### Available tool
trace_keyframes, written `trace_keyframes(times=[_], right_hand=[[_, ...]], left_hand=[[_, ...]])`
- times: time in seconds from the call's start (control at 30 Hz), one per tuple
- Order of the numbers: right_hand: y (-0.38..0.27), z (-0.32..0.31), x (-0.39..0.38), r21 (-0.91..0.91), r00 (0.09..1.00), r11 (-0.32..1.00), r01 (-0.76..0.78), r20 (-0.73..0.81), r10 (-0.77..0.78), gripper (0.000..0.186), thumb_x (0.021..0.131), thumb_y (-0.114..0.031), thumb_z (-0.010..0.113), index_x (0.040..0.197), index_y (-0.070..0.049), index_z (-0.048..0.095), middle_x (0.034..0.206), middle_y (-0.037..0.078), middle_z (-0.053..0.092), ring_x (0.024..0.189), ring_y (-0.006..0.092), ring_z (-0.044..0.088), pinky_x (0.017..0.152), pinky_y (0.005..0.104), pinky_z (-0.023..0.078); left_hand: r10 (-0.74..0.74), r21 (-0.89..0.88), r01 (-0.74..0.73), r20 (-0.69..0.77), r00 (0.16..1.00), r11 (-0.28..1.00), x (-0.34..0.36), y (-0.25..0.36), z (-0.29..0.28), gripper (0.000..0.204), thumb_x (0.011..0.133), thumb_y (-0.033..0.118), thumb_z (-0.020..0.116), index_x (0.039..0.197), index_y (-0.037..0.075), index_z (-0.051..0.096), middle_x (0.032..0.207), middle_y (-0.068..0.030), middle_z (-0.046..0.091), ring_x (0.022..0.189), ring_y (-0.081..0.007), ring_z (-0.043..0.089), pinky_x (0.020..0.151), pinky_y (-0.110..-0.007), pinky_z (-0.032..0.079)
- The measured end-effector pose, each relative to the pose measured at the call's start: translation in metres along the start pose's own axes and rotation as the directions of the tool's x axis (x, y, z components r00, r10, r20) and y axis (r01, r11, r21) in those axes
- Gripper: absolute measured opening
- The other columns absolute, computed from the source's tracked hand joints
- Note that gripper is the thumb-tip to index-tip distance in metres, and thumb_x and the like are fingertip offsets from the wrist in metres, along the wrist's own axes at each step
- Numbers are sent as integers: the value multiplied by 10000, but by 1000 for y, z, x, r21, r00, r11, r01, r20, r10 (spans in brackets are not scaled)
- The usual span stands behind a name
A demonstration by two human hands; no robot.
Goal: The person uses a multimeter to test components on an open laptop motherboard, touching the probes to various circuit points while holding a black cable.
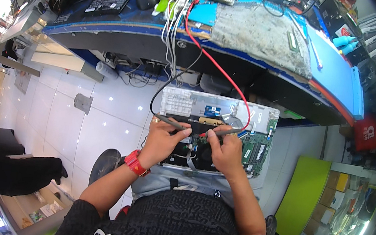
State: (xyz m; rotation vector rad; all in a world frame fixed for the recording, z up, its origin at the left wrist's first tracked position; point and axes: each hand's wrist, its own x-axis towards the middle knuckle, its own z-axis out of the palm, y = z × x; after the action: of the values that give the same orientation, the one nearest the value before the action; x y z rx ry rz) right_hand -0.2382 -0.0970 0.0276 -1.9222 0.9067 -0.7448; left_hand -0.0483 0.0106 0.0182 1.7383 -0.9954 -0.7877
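Observation:
An opened laptop (pixel 254 156) lies across my lap, with its circuit board, black fan and inner parts exposed. My left hand (pixel 163 138) is closed on a dark probe (pixel 173 123) with a black lead, its tip angled inward over the middle of the board. My right hand (pixel 225 154) grips a second dark probe (pixel 230 131) with a red lead (pixel 236 83), reaching toward the same middle area, where a red piece shows by my thumb. Whether either tip touches the board is too small to tell. Both leads run up to the cluttered bench.
The blue-edged bench (pixel 260 46) ahead holds a keyboard, mouse, cables and a grey mat. A green panel (pixel 298 190) and shelves with boxes stand at the right. At the lower left another person (pixel 26 176) in red and black is near low furniture. Another figure is at the far left.

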Motion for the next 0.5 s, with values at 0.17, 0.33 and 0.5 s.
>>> trace_keyframes(times=[0.17, 0.33, 0.5], right_hand=[[-4, -3, 3, -43, 999, 998, 48, 14, -47, 160, 959, -142, 710, 920, 6, 663, 885, 172, 682, 849, 376, 654, 771, 456, 503], [2, -2, 2, -83, 991, 988, 131, -11, -133, 161, 974, -154, 708, 956, -1, 663, 842, 144, 688, 779, 326, 682, 707, 420, 517], [-1, -2, 3, -93, 988, 984, 155, -14, -157, 143, 968, -140, 712, 952, -8, 659, 851, 146, 686, 792, 340, 675, 713, 430, 515]], left_hand=[[-31, 8, 31, 16, 999, 1000, 0, 4, -2, 225, 894, 268, 822, 1011, 75, 836, 844, -56, 748, 891, -206, 605, 884, -373, 419], [-46, 8, 46, 31, 998, 999, -1, 5, -2, 231, 900, 293, 820, 1013, 93, 840, 851, -32, 750, 932, -205, 584, 942, -384, 384], [-33, 27, 32, 21, 999, 999, -1, 4, -2, 227, 899, 295, 819, 1008, 97, 840, 855, -33, 754, 953, -206, 579, 955, -390, 375]])
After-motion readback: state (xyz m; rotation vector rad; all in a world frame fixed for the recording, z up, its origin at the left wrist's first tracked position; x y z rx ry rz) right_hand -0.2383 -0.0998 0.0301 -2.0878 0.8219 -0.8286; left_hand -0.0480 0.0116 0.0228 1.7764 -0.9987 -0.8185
